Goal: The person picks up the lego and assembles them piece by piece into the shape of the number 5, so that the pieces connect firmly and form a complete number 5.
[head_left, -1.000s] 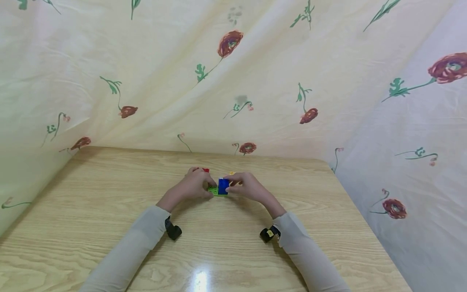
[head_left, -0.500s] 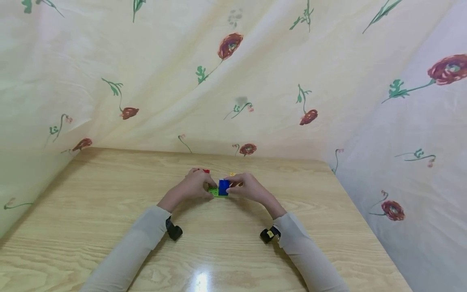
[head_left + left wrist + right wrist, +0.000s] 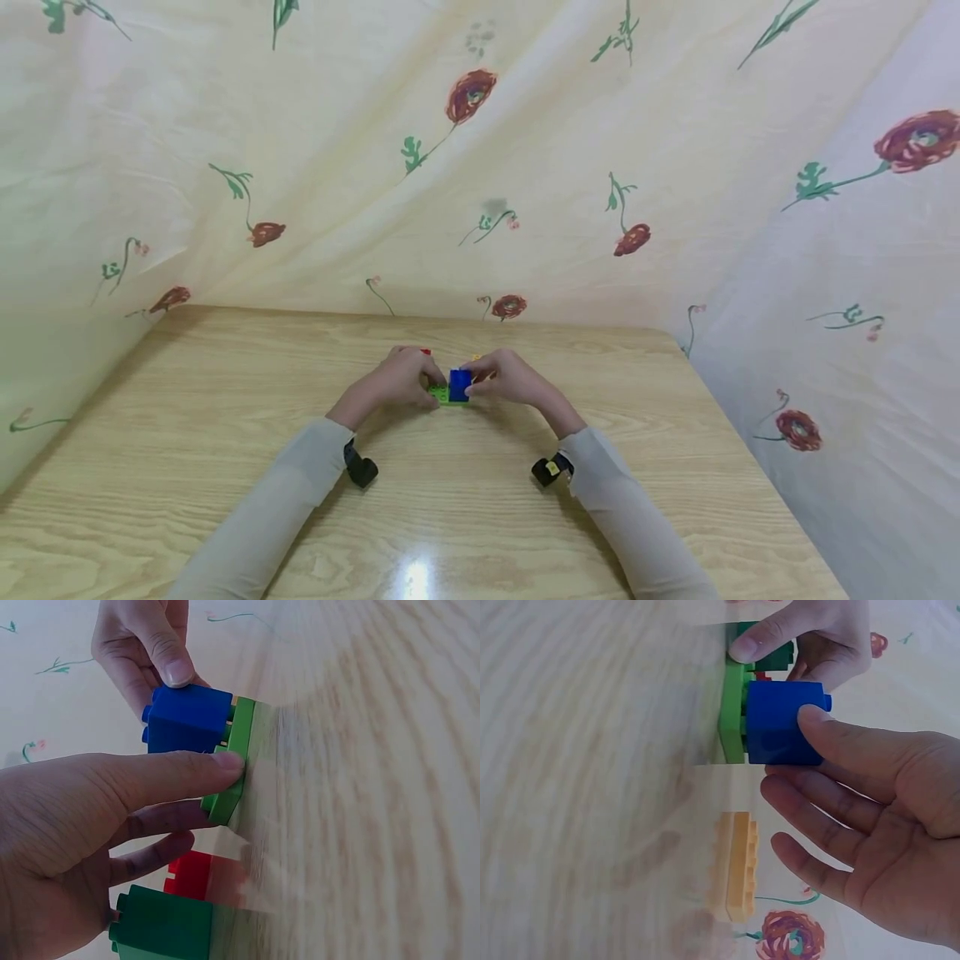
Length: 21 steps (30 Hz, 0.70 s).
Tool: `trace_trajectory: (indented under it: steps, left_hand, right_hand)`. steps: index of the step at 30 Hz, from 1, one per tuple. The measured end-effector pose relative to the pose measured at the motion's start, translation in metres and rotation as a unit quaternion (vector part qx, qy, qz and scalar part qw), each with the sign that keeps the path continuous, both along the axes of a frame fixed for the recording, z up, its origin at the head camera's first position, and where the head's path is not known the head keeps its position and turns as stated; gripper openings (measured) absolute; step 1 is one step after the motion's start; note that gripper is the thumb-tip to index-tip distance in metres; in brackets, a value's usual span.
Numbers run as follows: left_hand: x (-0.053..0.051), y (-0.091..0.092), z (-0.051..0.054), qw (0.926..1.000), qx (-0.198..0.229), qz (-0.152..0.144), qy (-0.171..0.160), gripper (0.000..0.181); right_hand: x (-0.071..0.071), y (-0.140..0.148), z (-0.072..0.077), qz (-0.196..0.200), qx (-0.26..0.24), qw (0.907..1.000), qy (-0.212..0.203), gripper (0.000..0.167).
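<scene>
Between my hands, a light-green studded plate (image 3: 731,720) lies on the table with a blue brick (image 3: 460,387) over its right part. Both wrist views show a narrow gap with studs between brick and plate. My left hand (image 3: 397,380) pinches the plate's left end, its thumb along the near edge. The blue brick is held by my right hand (image 3: 513,382), whose thumb lies against its near side; its other fingers are partly hidden behind the brick. Beside my left fingers stand a dark-green brick (image 3: 165,922) and a red brick (image 3: 193,874).
A yellow brick (image 3: 739,868) lies on the table behind my right hand. The wooden table (image 3: 465,517) ends at a flower-patterned cloth (image 3: 337,192) hanging at the back and sides. Each wrist wears a black strap-on camera.
Both hands keep their hold on the plate and the blue brick, almost unmoved. Slightly less of the red brick shows behind my left hand. The forearms have shifted a little.
</scene>
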State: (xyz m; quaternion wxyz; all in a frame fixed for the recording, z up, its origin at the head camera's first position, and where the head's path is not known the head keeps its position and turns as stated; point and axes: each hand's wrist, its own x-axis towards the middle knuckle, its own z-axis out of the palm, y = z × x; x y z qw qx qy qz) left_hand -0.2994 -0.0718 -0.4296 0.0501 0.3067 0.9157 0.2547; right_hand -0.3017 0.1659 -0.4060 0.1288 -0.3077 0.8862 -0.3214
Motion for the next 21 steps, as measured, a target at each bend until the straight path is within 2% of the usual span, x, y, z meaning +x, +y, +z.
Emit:
trace_trajectory:
  steps: [12,21]
  left_hand:
    - [-0.0045,-0.0018,-0.0046,0.9998,0.012,-0.005,-0.013,0.028]
    - [-0.0079,-0.0034,-0.0051,0.9999,0.011,-0.007,0.000,0.029]
  right_hand:
    - [-0.0035,-0.0014,0.0009,0.009,0.000,0.9996,-0.028,0.036]
    - [-0.0068,-0.0022,0.0021,0.008,-0.007,0.9995,-0.029,0.036]
